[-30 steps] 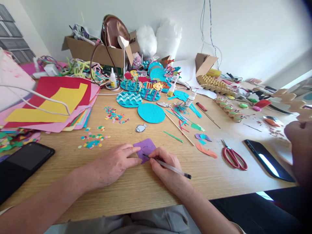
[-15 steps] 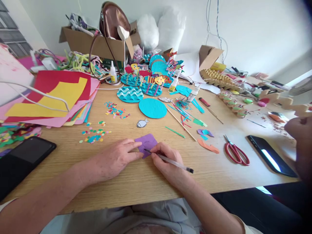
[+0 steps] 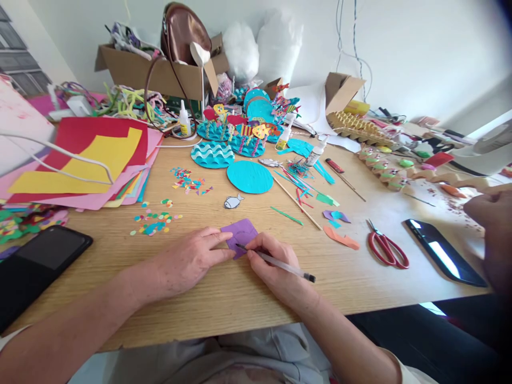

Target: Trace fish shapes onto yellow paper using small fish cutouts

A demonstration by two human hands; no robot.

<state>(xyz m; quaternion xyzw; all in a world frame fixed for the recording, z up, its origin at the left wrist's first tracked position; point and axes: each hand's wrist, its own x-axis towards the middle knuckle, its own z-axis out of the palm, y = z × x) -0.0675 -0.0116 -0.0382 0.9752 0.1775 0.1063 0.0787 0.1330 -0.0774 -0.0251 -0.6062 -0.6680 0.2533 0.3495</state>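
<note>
From the head, the camera looks forward and down at nearby hands (image 3: 189, 260).

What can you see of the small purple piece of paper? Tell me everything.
The small, roughly square purple paper piece looks thin, lies at an angle on the wood-grain tabletop, and bears dark curved lines. The left hand rests fingers on its left side. The right hand, covering part of its right side, holds a slim translucent pen with its tip at the paper.
</note>
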